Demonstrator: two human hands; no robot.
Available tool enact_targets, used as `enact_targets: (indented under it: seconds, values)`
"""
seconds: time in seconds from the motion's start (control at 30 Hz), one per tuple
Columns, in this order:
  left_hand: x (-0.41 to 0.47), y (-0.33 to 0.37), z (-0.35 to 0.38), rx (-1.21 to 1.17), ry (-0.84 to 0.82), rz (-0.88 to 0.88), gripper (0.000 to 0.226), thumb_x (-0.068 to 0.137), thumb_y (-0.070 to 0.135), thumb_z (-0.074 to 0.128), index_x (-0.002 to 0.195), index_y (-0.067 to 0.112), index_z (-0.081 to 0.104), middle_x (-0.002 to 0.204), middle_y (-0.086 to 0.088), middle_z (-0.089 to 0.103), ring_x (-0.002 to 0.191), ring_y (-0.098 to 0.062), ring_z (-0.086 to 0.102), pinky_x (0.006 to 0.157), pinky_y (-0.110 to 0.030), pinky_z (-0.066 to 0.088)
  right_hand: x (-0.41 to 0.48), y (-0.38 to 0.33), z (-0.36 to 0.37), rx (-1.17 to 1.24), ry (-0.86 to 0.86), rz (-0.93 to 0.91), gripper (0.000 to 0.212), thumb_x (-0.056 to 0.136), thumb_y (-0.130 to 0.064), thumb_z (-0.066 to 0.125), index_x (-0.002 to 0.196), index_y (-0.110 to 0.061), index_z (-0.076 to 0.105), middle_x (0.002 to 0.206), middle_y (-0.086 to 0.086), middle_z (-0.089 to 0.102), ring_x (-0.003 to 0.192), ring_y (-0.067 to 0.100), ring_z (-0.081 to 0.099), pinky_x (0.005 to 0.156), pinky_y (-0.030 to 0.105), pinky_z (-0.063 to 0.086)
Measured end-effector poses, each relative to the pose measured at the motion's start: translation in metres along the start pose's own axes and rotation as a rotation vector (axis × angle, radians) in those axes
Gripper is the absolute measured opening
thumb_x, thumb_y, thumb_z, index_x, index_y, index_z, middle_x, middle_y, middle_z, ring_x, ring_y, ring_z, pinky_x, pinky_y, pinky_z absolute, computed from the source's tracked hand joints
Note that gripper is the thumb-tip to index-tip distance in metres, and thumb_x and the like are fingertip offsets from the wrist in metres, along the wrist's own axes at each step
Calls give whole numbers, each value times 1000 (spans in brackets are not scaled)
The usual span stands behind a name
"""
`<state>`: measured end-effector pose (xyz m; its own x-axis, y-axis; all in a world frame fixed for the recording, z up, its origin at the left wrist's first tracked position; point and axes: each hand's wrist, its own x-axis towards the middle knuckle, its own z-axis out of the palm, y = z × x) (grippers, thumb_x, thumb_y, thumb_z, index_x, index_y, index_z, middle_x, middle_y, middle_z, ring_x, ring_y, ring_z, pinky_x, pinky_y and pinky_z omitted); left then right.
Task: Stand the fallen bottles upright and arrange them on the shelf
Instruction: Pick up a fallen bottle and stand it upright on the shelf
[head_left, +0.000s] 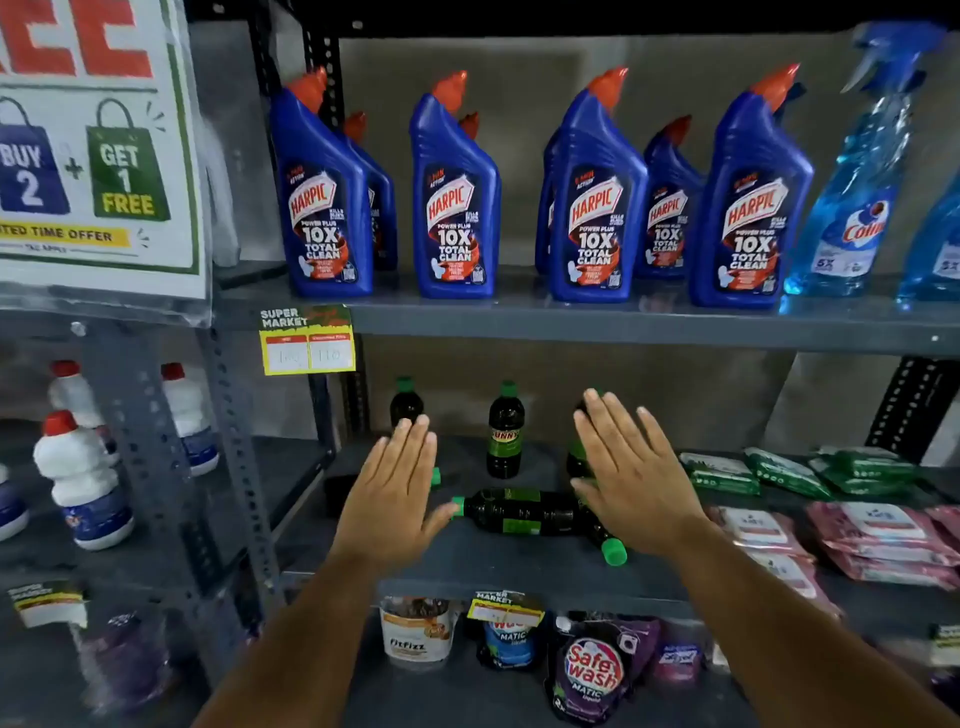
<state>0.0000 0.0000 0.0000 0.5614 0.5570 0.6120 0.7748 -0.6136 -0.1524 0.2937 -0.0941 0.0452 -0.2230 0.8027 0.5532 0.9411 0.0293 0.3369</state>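
Dark bottles with green caps stand and lie on the middle grey shelf (519, 571). One upright bottle (505, 431) is at the centre, another upright one (405, 402) is behind my left hand, and a third is mostly hidden behind my right hand. A fallen bottle (519, 512) lies on its side between my hands, cap to the left. A second fallen one shows only its green cap (614, 552) below my right hand. My left hand (397, 493) and my right hand (631, 475) hover flat, fingers apart, holding nothing.
The upper shelf carries blue Harpic bottles (597, 208) and blue spray bottles (857, 182). Green and pink wipe packs (857, 525) lie on the right of the middle shelf. White bottles (83, 478) stand on the left rack. Pouches and a tub (415, 634) sit below.
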Motion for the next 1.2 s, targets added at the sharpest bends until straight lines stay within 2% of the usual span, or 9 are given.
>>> enact_targets:
  seconds: [0.1, 0.23, 0.4, 0.57, 0.67, 0.8, 1.03, 1.13, 1.2]
  values:
    - [-12, -5, 33, 17, -103, -34, 82, 97, 62, 18, 149, -1, 11, 157, -21, 13, 145, -33, 5, 117, -43, 2, 2, 2, 29, 68, -137, 98, 71, 92, -45, 35, 151, -6, 26, 162, 15, 18, 148, 30, 21, 117, 44, 15]
    - [-32, -13, 82, -20, -299, -66, 84, 96, 66, 10, 149, 1, 15, 157, -18, 18, 145, -29, 6, 115, -38, -2, -10, -4, 70, 345, -458, 369, 80, 92, -40, 53, 155, -17, 9, 164, 12, 0, 148, 33, 17, 111, 44, 33]
    - [-48, -24, 128, -128, -502, -86, 87, 94, 69, 13, 147, 2, 21, 155, -15, 24, 145, -25, 0, 112, -35, -1, -23, -13, 109, 563, -579, 636, 91, 88, -37, 64, 155, -24, 4, 162, 18, 5, 145, 39, 22, 107, 45, 39]
    - [-53, -27, 151, -156, -527, -88, 87, 95, 70, 18, 135, -1, 48, 143, -18, 46, 134, -31, 38, 111, -33, 4, -13, -10, 133, 603, -603, 798, 85, 87, -35, 65, 154, -25, 15, 160, 19, 11, 139, 40, 35, 98, 44, 45]
    - [-56, -27, 156, -139, -527, -101, 88, 95, 70, 18, 131, -2, 53, 138, -20, 51, 128, -34, 47, 109, -35, 10, -9, -14, 137, 613, -647, 868, 81, 88, -30, 65, 153, -26, 16, 157, 22, 17, 127, 42, 49, 95, 44, 47]
    - [-59, -25, 157, -134, -564, -118, 91, 92, 74, 22, 134, -1, 49, 141, -19, 49, 130, -33, 45, 106, -38, 17, -14, -16, 142, 655, -659, 893, 83, 87, -27, 66, 152, -33, 16, 150, 23, 25, 112, 43, 58, 94, 46, 51]
    - [-56, -25, 150, -156, -561, -107, 99, 86, 81, 30, 139, -2, 42, 146, -20, 41, 134, -32, 38, 110, -28, -2, -10, -6, 139, 698, -656, 892, 78, 83, -33, 66, 149, -28, 24, 135, 22, 39, 107, 39, 58, 89, 41, 53]
    - [-56, -26, 153, -174, -501, -116, 106, 83, 85, 29, 146, 1, 28, 155, -16, 25, 142, -29, 20, 111, -29, -6, 1, 2, 132, 844, -569, 1007, 50, 73, -33, 67, 119, -21, 52, 97, 15, 67, 87, 33, 68, 65, 37, 60]
    - [-56, -24, 154, -171, -488, -126, 110, 80, 88, 25, 149, 3, 22, 158, -14, 17, 144, -27, 12, 112, -31, -4, 14, 9, 124, 1034, -510, 1172, 29, 76, -24, 70, 102, -15, 61, 78, 10, 70, 66, 26, 71, 52, 32, 57]
